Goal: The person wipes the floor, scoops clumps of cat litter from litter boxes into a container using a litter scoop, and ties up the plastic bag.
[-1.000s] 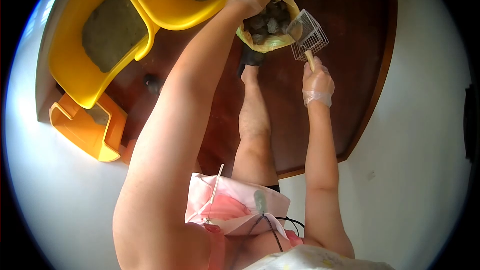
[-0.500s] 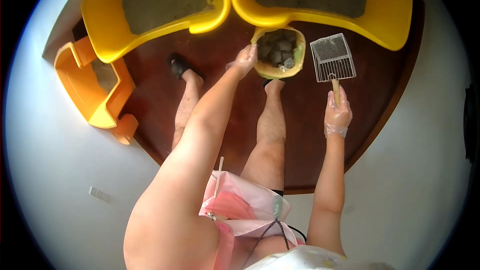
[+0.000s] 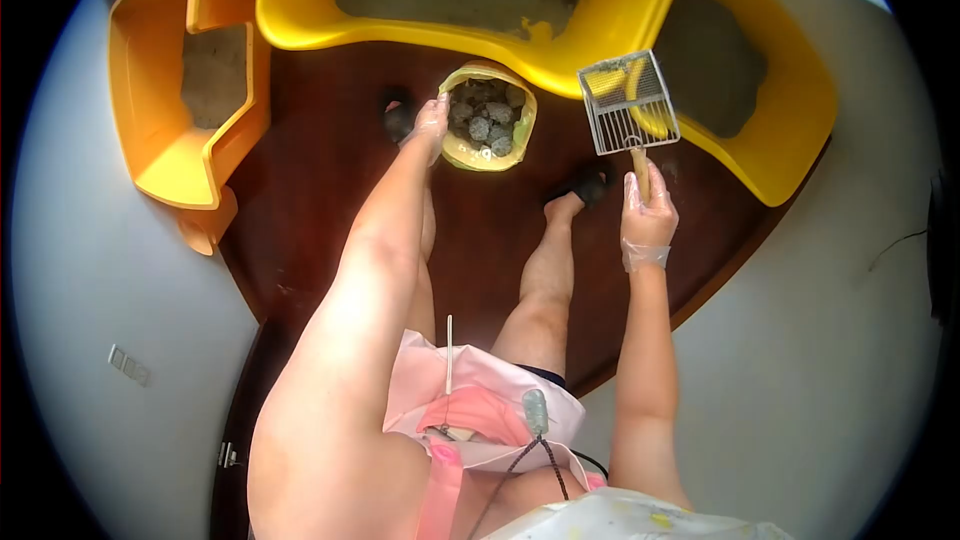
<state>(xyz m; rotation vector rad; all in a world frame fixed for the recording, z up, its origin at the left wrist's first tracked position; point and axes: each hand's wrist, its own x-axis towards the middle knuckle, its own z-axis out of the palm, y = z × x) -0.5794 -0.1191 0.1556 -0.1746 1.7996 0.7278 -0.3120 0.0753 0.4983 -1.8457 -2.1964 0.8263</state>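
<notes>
My left hand (image 3: 428,128), in a clear plastic glove, grips the left rim of a lined bucket (image 3: 527,130). Grey clumps (image 3: 482,118) lie inside the bucket. My right hand (image 3: 650,215), gloved too, is closed round the wooden handle (image 3: 640,172) of a wire scoop (image 3: 628,105). The scoop is raised to the right of the bucket, apart from it, and nothing shows in its basket. Its top overlaps the edge of a yellow litter box in view.
A yellow box (image 3: 400,35) with grey litter spans the top, and a second yellow box (image 3: 800,130) stands at right. An orange box (image 3: 160,155) with litter is at left. Dark slippers (image 3: 590,186) are on the red-brown floor (image 3: 480,250). Pale walls flank it.
The view has turned and shifted, so the boxes sit elsewhere in it. The feet have stepped. The bucket and scoop, still held, are farther apart than one second ago.
</notes>
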